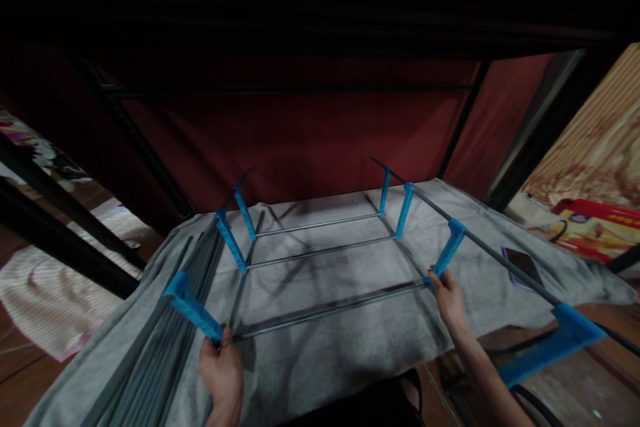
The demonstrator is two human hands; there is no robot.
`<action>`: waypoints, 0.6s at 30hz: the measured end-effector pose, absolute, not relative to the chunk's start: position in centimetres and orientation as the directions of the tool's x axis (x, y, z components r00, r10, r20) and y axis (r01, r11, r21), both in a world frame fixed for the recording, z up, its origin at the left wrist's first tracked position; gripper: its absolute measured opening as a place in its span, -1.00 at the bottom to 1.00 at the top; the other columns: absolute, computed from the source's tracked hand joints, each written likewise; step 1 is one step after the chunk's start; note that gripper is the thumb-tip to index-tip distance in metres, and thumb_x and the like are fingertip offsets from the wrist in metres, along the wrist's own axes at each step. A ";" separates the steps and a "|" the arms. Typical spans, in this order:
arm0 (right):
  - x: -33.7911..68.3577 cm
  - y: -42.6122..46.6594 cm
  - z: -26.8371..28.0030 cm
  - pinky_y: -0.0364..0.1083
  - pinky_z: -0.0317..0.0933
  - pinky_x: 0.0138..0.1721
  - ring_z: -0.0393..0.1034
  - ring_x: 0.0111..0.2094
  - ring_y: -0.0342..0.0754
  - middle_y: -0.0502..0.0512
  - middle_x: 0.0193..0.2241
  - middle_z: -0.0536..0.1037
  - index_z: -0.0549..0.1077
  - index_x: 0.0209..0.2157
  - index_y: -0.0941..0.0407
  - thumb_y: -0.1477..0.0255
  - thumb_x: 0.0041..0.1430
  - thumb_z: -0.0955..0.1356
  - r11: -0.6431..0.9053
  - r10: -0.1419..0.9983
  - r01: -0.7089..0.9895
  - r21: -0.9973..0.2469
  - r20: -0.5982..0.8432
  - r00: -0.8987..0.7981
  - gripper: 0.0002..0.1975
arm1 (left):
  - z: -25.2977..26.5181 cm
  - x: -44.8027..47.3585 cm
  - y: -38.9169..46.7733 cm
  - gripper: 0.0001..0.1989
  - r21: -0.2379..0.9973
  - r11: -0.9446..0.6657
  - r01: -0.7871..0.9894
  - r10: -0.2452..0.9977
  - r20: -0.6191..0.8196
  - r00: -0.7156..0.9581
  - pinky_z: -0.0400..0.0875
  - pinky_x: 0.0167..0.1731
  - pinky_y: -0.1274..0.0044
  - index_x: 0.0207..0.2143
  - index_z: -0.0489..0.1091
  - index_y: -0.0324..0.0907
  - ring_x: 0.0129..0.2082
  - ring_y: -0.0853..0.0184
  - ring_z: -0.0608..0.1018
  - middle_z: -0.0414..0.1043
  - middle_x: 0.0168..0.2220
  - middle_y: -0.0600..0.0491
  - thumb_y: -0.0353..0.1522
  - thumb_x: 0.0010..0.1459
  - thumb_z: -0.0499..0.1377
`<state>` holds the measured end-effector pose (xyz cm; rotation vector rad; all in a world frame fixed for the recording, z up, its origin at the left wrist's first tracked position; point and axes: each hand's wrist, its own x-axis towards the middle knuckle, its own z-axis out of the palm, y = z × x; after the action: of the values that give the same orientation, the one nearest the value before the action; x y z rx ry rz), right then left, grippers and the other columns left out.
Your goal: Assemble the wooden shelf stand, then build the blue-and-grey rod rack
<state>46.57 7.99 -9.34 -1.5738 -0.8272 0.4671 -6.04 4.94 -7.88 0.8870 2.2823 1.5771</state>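
"Left fingers (pixel 227 336) pinched on the lower end of the left connector (pixel 193 315). Right fingers (pixel 438 282) clamped on the foot of the right connector (pixel 449 248). Near crossbar (pixel 325 312) spans between them."

"Which step?"

"My read: seating that crossbar's ends in the two held connectors. Next move calls for a firm, level squeeze from both sides (skew one end and the other could pop out). Can't tell whether either end is fully home."

"Counts?"

"Blue connectors: seven. Three on the left: the held one, two beyond the left fingers. Four on the right: the held one, two beyond the right fingers, and a nearest connector (pixel 567 335) closer in and farther right; no crossbar seen on that one. Crossbars: three. Near one between the fingers, middle crossbar (pixel 320 252) and far crossbar (pixel 317 225) beyond it. Upper right rail (pixel 505 263): one, passing right of the right fingers."

"Loose rods?"

"Loose rods (pixel 160 367) lie just left of the left fingers, on the gray cloth (pixel 350 347). Too overlapped to count."

"Anything else close?"

"One phone (pixel 523 267), right of the right fingers, past the rail."
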 end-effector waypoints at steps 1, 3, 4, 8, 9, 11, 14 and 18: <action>46.5 7.9 -9.2 0.06 0.29 -0.04 0.46 -0.12 0.14 0.17 -0.20 0.60 0.51 -0.20 0.11 -0.01 0.00 0.39 0.000 0.734 0.229 -0.973 0.156 0.661 -0.50 | -8.0 -6.3 4.5 -0.69 0.907 0.245 0.342 0.599 0.136 -0.789 0.36 -0.32 0.36 -0.36 0.38 -0.15 -0.43 0.19 0.45 0.38 -0.50 0.06 -0.09 0.04 0.14; 46.6 7.5 -9.2 0.07 0.28 -0.02 0.46 -0.12 0.13 0.16 -0.19 0.60 0.51 -0.18 0.10 0.01 0.00 0.39 0.007 0.734 0.213 -0.977 0.150 0.663 -0.51 | -8.0 -6.8 3.9 -0.63 0.919 0.242 0.311 0.602 0.109 -0.791 0.37 -0.24 0.33 -0.31 0.39 -0.15 -0.35 0.15 0.47 0.42 -0.43 0.02 -0.05 0.02 0.13; 46.8 7.3 -9.2 0.07 0.28 -0.01 0.46 -0.12 0.13 0.15 -0.19 0.60 0.51 -0.18 0.09 0.02 0.00 0.40 0.009 0.730 0.209 -0.978 0.149 0.667 -0.52 | -7.9 -6.8 3.8 -0.61 0.925 0.228 0.303 0.604 0.110 -0.790 0.36 -0.20 0.31 -0.29 0.39 -0.14 -0.32 0.13 0.48 0.43 -0.39 0.01 -0.03 0.00 0.13; 48.7 6.3 -9.2 0.07 0.28 -0.02 0.45 -0.11 0.12 0.10 -0.20 0.59 0.51 -0.19 0.06 0.02 -0.02 0.41 -0.001 0.703 0.203 -0.979 0.144 0.696 -0.54 | -6.8 -5.8 4.7 -0.58 0.942 0.173 0.289 0.629 0.121 -0.768 0.33 -0.14 0.31 -0.31 0.38 -0.14 -0.28 0.15 0.45 0.42 -0.36 0.01 0.00 -0.05 0.14; 49.3 6.0 -9.1 0.07 0.28 -0.03 0.45 -0.11 0.12 0.09 -0.21 0.59 0.51 -0.20 0.06 0.02 -0.03 0.41 -0.013 0.698 0.212 -0.977 0.143 0.702 -0.54 | -6.6 -5.3 5.1 -0.59 0.942 0.170 0.288 0.640 0.116 -0.759 0.33 -0.15 0.32 -0.33 0.37 -0.14 -0.30 0.17 0.45 0.41 -0.38 0.02 -0.01 -0.04 0.14; 50.4 5.4 -8.7 0.07 0.27 -0.03 0.44 -0.11 0.13 0.10 -0.21 0.59 0.51 -0.21 0.07 0.02 -0.03 0.41 -0.047 0.686 0.241 -0.970 0.144 0.713 -0.53 | -6.4 -4.4 5.5 -0.62 0.938 0.189 0.289 0.660 0.097 -0.745 0.33 -0.19 0.33 -0.34 0.37 -0.15 -0.34 0.18 0.44 0.40 -0.41 0.03 -0.02 -0.01 0.13; 51.3 4.7 -8.1 0.07 0.26 -0.04 0.45 -0.12 0.15 0.12 -0.21 0.59 0.52 -0.20 0.09 0.02 -0.03 0.40 -0.100 0.681 0.279 -0.955 0.139 0.719 -0.51 | -6.9 -3.8 5.7 -0.67 0.913 0.258 0.315 0.676 0.062 -0.735 0.33 -0.26 0.35 -0.34 0.37 -0.15 -0.37 0.18 0.44 0.40 -0.44 0.03 -0.08 0.02 0.12; 50.4 4.9 -7.8 0.08 0.27 -0.06 0.45 -0.13 0.17 0.16 -0.20 0.59 0.51 -0.16 0.11 0.00 -0.01 0.38 -0.121 0.691 0.305 -0.945 0.140 0.709 -0.48 | -7.5 -4.2 6.9 -0.72 0.880 0.277 0.386 0.704 0.087 -0.705 0.29 -0.35 0.38 -0.35 0.34 -0.13 -0.42 0.19 0.43 0.39 -0.46 0.03 -0.11 0.07 0.10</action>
<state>50.42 4.93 -7.78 -1.7124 -0.8023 0.3992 -4.18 6.87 -7.46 0.9936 2.2321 1.3982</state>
